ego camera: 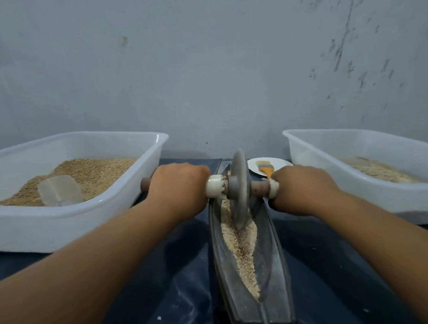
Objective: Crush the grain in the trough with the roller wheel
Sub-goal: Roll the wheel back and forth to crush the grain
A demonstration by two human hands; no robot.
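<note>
Left hand (178, 186), right hand (301, 189): fingers wrapped round axle handles. Roller wheel (239, 187) upright in trough (274, 258), on grain (240, 248). Risk: uneven push tilts wheel, grain spills over rim.

Two bare forearms, entering from the near edge, left and right. No sleeve visible on either up to the frame's border. Left hand (178, 186) and right hand (301, 189) both ungloved; backs showing, without rings, watch or bands at the wrists.
</note>
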